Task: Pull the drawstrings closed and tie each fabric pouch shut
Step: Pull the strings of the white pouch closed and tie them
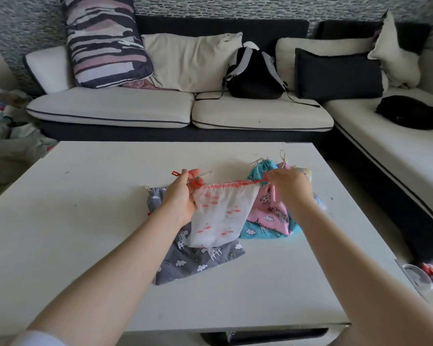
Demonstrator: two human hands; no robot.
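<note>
- White flamingo pouch (220, 216): held up above the surface (85, 221), hanging between both hands, its mouth partly gathered along the red drawstring (235, 183).
- Left hand (183, 196): the left corner of the pouch and a red cord loop are pinched in its fingers (194, 174).
- Right hand (289, 187): the right end of the red drawstring is pinched; exact finger contact cannot be made out.
- Grey pouch (200, 260): lying flat beneath the white one, its top gathered.
- Blue pouch (258, 231) and pink pouch (270, 211): stacked at the right, tops cinched.
- Risk: uneven pulling may bunch the channel on one side and leave the mouth open.
- Risk: a slipped cord may undo the gathering before a knot is tied.
</note>
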